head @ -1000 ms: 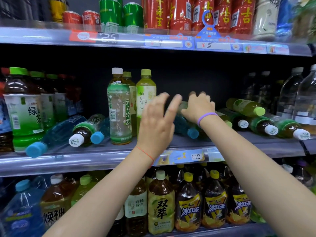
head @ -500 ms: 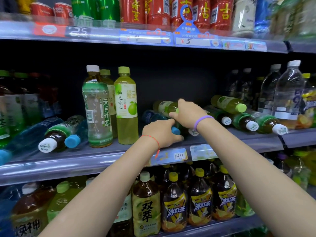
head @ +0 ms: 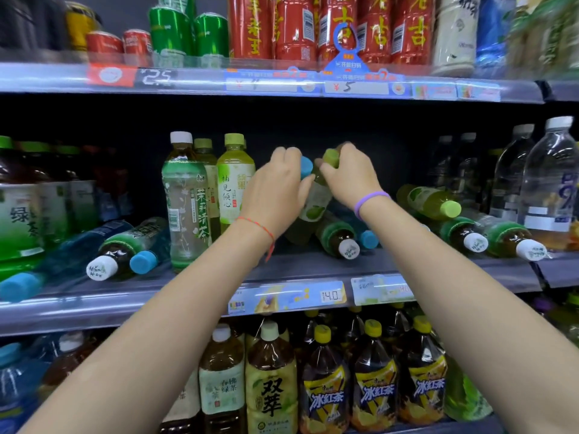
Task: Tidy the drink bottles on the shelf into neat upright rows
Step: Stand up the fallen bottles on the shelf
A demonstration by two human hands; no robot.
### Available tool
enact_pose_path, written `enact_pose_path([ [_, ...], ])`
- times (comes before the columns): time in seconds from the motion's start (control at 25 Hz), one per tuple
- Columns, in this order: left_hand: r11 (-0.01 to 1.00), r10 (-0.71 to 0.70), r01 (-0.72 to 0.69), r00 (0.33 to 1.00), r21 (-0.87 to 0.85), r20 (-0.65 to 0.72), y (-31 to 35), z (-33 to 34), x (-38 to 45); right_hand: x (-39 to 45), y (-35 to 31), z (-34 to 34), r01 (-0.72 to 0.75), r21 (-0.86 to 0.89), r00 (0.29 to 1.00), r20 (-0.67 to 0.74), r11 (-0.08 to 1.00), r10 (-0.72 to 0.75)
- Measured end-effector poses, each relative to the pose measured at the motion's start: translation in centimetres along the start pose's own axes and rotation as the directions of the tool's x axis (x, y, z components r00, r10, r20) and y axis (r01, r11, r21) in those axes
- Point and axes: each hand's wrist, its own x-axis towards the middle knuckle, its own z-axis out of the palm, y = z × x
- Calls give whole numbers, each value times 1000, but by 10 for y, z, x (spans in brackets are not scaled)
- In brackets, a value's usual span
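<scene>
Since half a second ago, both bottles raised from lying low at mid-shelf to nearly upright, caps now level with the standing row beside them. Middle shelf (head: 188, 296): long grey metal ledge with a clear plastic price strip along its front edge. Near its right end, tall clear water bottles (head: 545, 183), smooth and colourless, standing. At the left end, dark tea bottles with green labels (head: 18, 211), upright. Left of centre, three slim standing bottles (head: 188, 198), pale green and yellowish liquid, glossy printed sleeves. Lying on their sides near the front edge at left, a brown tea bottle with white cap (head: 103, 264) beside blue-capped ones; at right, more toppled bottles (head: 470, 233), caps pointing outward. At centre, left hand (head: 275, 195) curled round a blue-capped bottle (head: 305, 166), only the round cap showing past the fingers. Right hand (head: 351, 177), purple band at the wrist, gripping the neck of a green-capped bottle (head: 316, 198), translucent plastic, yellow-green drink, white label with a green fruit printed on it, tilted slightly. The two held bottles just beside each other, above a fallen white-capped brown bottle (head: 341, 239). Whether their bases touch the shelf: cannot tell.
</scene>
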Motion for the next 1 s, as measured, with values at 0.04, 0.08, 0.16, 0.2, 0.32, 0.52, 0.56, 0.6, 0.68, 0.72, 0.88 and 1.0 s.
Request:
enact_pose_path([
  [0.04,1000,17,-16,999,24,-35,0,2,6,5,-1,-1,2,37,1000,-5,999,-2],
  [0.08,998,15,-11,998,55,-58,-1,4,11,10,-2,0,10,74,1000,-9,997,-9],
  [0.16,993,-88,91,995,75,-39,0,7,21,17,1,5,25,126,1000,-9,992,-24],
  [0.2,985,-150,151,989,85,-12,-1,9,27,21,1,7,21,158,1000,5,987,-22],
  [0.32,980,-180,177,983,86,24,-2,18,36,27,4,16,-55,332,998,53,942,39],
  [0.52,961,-267,275,950,-28,160,-10,31,39,29,4,28,-179,357,977,175,917,123],
  [0.56,953,-287,301,937,-42,196,-10,34,37,28,5,30,-202,339,966,223,919,130],
  [0.6,948,-299,316,928,-45,220,-10,35,36,26,5,30,-211,327,956,266,921,124],
  [0.68,941,-318,335,919,-39,231,-10,40,34,25,11,31,-194,319,946,309,928,92],
  [0.72,939,-328,343,917,-29,226,-10,44,32,25,16,31,-182,327,944,322,927,72],
  [0.88,949,-317,315,941,36,118,-10,60,20,22,32,29,-168,348,938,344,922,41],
  [1.0,960,-268,263,962,96,48,-10,69,18,24,41,33,-200,436,955,285,877,76],
])
